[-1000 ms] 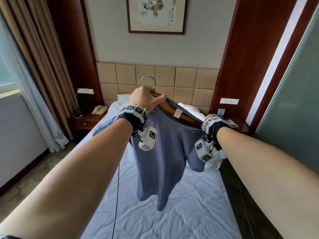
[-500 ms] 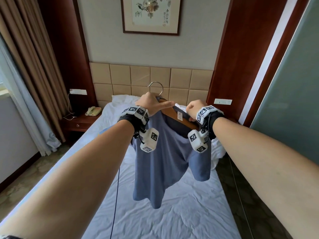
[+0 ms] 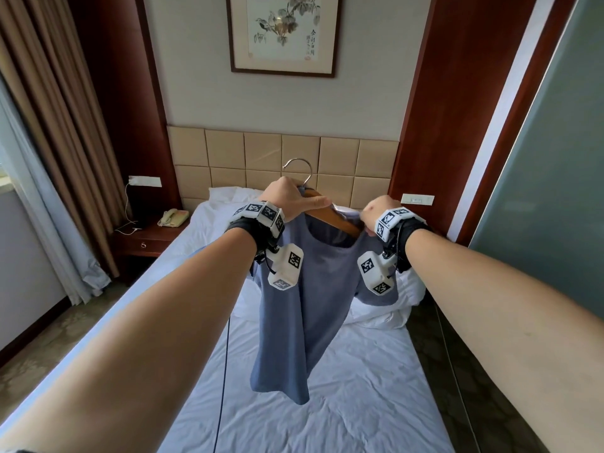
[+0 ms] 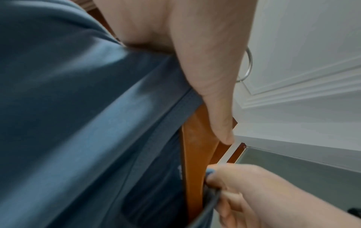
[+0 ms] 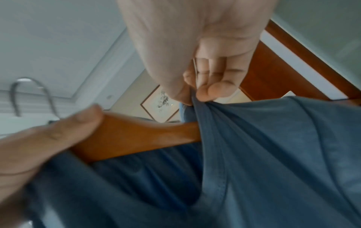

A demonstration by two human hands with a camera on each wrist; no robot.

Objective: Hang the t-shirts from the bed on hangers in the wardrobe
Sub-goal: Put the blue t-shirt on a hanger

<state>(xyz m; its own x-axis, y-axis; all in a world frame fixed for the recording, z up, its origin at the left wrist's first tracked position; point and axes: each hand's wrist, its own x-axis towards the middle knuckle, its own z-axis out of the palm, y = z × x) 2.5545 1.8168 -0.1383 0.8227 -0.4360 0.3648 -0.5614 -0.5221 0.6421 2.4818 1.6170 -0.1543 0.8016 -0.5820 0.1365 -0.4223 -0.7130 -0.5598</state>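
T-shirt (image 3: 294, 308): blue, draped on wooden hanger (image 3: 336, 219), held up above the bed (image 3: 343, 387).
Left hand (image 3: 287, 201): grips hanger's middle below the hook.
Right hand (image 3: 376, 214): pinches the shirt's collar at the hanger's right arm.

Tiled headboard (image 3: 282, 158), framed picture (image 3: 282, 34), curtains (image 3: 49, 142).

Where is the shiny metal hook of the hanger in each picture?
Head view: the metal hook pokes up at centre, just above the left hand.
Left wrist view: only a curved sliver shows at the right, behind the hand.
Right wrist view: far left, against the ceiling.
Shared landmark: the wooden hanger under the blue t-shirt.
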